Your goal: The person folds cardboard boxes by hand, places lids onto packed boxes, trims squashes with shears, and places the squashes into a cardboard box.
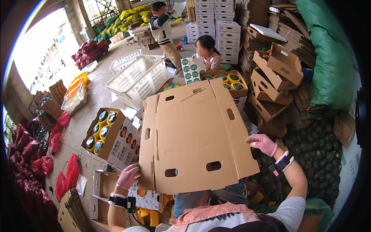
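A flat, unfolded cardboard box blank (189, 135) with crease lines and oval handle holes spreads out in front of my body, over my lap. My left hand (128, 176), in a pink glove, grips its lower left edge. On the opposite side my right hand (263, 144), also gloved in pink, pinches the right edge between thumb and fingers. Just left of the blank stands a printed carton (124, 142) holding several dark green squashes in yellow foam nets. An open, shallow cardboard box (102, 193) lies beside my left forearm.
Loose dark squashes (309, 154) are heaped to my right, below a green sack (328, 65). Folded boxes (276, 77) are stacked untidily behind. White crates (139, 75) stand ahead. Two people, one seated (208, 54) and one standing (160, 25), are beyond the blank. Red bags (71, 170) lie left.
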### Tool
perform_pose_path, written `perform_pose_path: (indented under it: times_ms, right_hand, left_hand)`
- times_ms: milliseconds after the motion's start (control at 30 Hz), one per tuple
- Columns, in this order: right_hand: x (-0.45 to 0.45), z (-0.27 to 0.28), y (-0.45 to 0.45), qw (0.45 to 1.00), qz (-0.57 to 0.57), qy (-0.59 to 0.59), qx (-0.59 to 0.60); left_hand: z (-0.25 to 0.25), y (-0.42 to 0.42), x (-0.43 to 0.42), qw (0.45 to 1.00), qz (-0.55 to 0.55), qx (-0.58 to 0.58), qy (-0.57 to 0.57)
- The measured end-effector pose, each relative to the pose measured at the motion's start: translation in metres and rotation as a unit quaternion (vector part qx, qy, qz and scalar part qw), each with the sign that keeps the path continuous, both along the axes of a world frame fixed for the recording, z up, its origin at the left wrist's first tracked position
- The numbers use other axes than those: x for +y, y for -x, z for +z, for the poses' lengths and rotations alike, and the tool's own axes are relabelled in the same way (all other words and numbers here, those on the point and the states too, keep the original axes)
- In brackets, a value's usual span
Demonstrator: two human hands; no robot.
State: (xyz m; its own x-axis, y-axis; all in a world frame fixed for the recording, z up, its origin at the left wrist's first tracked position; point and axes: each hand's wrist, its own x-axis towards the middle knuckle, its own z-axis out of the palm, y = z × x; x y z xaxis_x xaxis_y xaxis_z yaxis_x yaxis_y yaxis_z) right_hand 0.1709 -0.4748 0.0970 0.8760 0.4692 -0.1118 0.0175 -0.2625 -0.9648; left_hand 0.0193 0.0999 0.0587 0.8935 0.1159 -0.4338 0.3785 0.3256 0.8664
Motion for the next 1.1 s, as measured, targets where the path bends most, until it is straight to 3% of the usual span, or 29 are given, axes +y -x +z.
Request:
perform_pose_path:
  times_ms: [100, 133, 233, 267, 300, 367, 433, 467, 500, 533, 567, 633, 700, 733, 767, 833, 867, 900, 933, 967, 1033, 1100]
  right_hand:
    - [-0.005, 0.034, 0.011, 0.994, -0.009, -0.098, -0.038]
    - [-0.006, 0.041, 0.017, 0.989, -0.021, -0.129, -0.063]
    - [-0.002, 0.063, 0.033, 0.967, 0.002, -0.22, -0.126]
    - [0.0, 0.058, 0.033, 0.941, -0.025, -0.179, -0.286]
    - [0.003, 0.053, 0.035, 0.888, -0.05, -0.135, -0.437]
    - [0.02, 0.058, 0.036, 0.857, -0.18, 0.002, -0.482]
    - [0.044, 0.053, 0.042, 0.879, -0.256, -0.078, -0.394]
    - [0.056, 0.051, 0.045, 0.88, -0.294, -0.124, -0.351]
    - [0.044, 0.037, 0.037, 0.902, -0.261, -0.194, -0.284]
    - [0.032, 0.023, 0.029, 0.912, -0.234, -0.26, -0.212]
    - [0.031, 0.013, 0.029, 0.894, -0.252, -0.271, -0.251]
    - [0.044, 0.019, 0.051, 0.846, -0.378, -0.357, -0.116]
    - [0.021, 0.001, 0.074, 0.882, -0.335, -0.317, -0.097]
    - [0.018, -0.004, 0.084, 0.901, -0.313, -0.281, -0.105]
    - [0.016, -0.006, 0.094, 0.919, -0.291, -0.242, -0.11]
    - [0.013, 0.001, 0.113, 0.951, -0.204, 0.0, -0.234]
    - [0.018, -0.002, 0.12, 0.97, -0.085, 0.028, -0.224]
    - [0.02, -0.004, 0.13, 0.976, 0.035, 0.055, -0.209]
    - [0.02, -0.004, 0.14, 0.991, 0.052, 0.035, -0.118]
    - [0.019, -0.005, 0.151, 0.997, 0.067, 0.012, -0.026]
    - [0.008, -0.02, 0.161, 0.996, 0.088, -0.022, -0.019]
    - [0.008, -0.023, 0.167, 0.99, 0.081, -0.103, -0.054]
  left_hand:
    - [0.042, 0.007, 0.007, 0.99, -0.044, -0.101, -0.087]
    - [0.044, 0.008, 0.015, 0.954, -0.072, -0.174, -0.235]
    - [0.083, 0.011, 0.0, 0.947, 0.008, -0.241, -0.212]
    - [0.102, 0.013, -0.022, 0.864, 0.015, -0.349, -0.361]
    - [0.096, 0.009, -0.028, 0.79, 0.078, -0.449, -0.41]
    - [0.1, 0.003, -0.054, 0.685, 0.141, -0.407, -0.588]
    - [0.096, -0.01, -0.07, 0.64, 0.119, -0.413, -0.637]
    - [0.091, -0.019, -0.074, 0.698, 0.149, -0.407, -0.57]
    - [0.081, -0.026, -0.075, 0.749, 0.185, -0.394, -0.5]
    - [0.066, -0.032, -0.072, 0.831, 0.216, -0.415, -0.3]
    - [0.048, -0.036, -0.066, 0.87, 0.239, -0.422, -0.084]
    - [0.032, -0.031, -0.065, 0.858, 0.257, -0.405, -0.182]
    - [0.056, -0.012, -0.093, 0.87, 0.191, -0.377, -0.255]
    - [0.058, -0.005, -0.103, 0.874, 0.144, -0.39, -0.25]
    - [0.056, 0.008, -0.107, 0.889, 0.085, -0.323, -0.312]
    - [0.057, 0.03, -0.119, 0.846, -0.059, -0.326, -0.417]
    - [0.04, 0.045, -0.126, 0.912, -0.104, -0.306, -0.254]
    - [0.031, 0.06, -0.139, 0.952, -0.109, -0.285, -0.015]
    - [0.016, 0.074, -0.136, 0.945, -0.137, -0.296, -0.004]
    - [-0.005, 0.087, -0.138, 0.952, -0.076, -0.292, 0.061]
    - [-0.001, 0.109, -0.147, 0.958, -0.044, -0.269, 0.089]
    - [0.008, 0.111, -0.16, 0.964, -0.048, -0.263, 0.017]
